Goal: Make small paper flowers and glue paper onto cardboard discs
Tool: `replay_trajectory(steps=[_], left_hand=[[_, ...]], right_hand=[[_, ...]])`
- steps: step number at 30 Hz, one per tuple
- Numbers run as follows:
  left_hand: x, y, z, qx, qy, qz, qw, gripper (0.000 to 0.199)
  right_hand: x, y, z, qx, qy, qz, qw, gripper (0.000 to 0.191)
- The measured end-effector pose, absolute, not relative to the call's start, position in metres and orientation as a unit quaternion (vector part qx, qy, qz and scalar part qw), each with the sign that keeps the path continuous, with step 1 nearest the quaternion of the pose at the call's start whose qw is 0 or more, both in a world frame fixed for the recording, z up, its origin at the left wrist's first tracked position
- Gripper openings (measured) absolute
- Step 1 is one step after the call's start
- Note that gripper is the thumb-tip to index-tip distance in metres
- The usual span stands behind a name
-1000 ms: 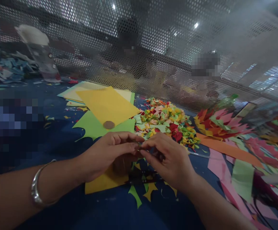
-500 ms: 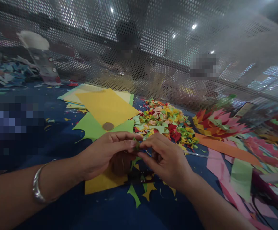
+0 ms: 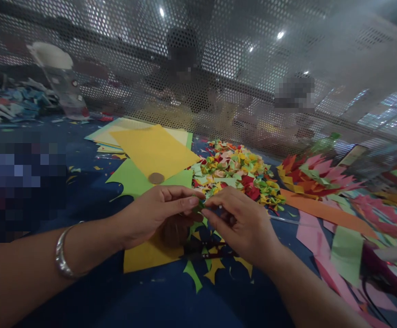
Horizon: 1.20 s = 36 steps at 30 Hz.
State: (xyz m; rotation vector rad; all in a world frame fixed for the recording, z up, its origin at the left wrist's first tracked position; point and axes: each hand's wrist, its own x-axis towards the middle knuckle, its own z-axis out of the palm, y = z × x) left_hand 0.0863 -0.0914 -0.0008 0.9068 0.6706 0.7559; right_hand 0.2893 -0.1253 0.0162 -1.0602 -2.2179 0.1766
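Head: blue table (image 3: 116, 300), paper-strewn
Scrap heap (image 3: 237, 166): multicolour, right of far yellow sheet (image 3: 155, 150)
Left hand (image 3: 155, 212): thumb and fingers pinching green piece (image 3: 200, 206)
Right hand (image 3: 242, 223): thumb and finger gripping same piece
Green piece: between both hands' fingertips, mostly hidden

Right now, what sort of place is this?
It looks like a craft workspace, maybe a paper workshop, though the background is too blurry to be sure. The blue tabletop holds a heap of small colored paper pieces, a yellow sheet and spiky paper shapes.
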Motion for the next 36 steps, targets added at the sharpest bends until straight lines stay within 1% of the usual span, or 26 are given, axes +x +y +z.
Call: replay_trajectory(steps=[5,10,13,17,20,24,26,27,32,36], left_hand=[[0.086,-0.090,-0.004,0.428,0.319,0.346,0.772,0.027],[0.086,-0.089,-0.009,0.441,0.303,0.338,0.774,0.025],[0.087,-0.090,-0.009,0.468,0.300,0.341,0.758,0.022],[0.087,-0.092,-0.005,0.466,0.343,0.355,0.734,0.019],[0.086,-0.089,-0.005,0.451,0.385,0.378,0.711,0.022],[0.082,-0.081,-0.009,0.481,0.396,0.403,0.671,0.028],[0.080,-0.079,-0.010,0.504,0.400,0.424,0.637,0.028],[0.080,-0.078,-0.011,0.514,0.403,0.433,0.621,0.028],[0.080,-0.080,-0.008,0.544,0.412,0.450,0.577,0.028],[0.080,-0.081,-0.008,0.563,0.410,0.434,0.571,0.029]], right_hand=[[0.291,-0.125,0.017,-0.418,-0.838,0.071,0.344,0.006],[0.291,-0.124,0.018,-0.422,-0.831,0.070,0.355,0.008],[0.291,-0.124,0.018,-0.426,-0.828,0.073,0.356,0.009],[0.295,-0.122,0.022,-0.447,-0.822,0.079,0.344,0.010],[0.306,-0.117,0.029,-0.500,-0.800,0.077,0.324,0.014],[0.329,-0.115,0.036,-0.581,-0.769,0.092,0.250,0.022],[0.341,-0.119,0.037,-0.607,-0.765,0.089,0.198,0.027],[0.346,-0.122,0.036,-0.619,-0.758,0.086,0.186,0.026],[0.365,-0.143,0.023,-0.674,-0.716,0.050,0.175,0.027],[0.373,-0.147,0.008,-0.692,-0.697,0.107,0.155,0.031]])
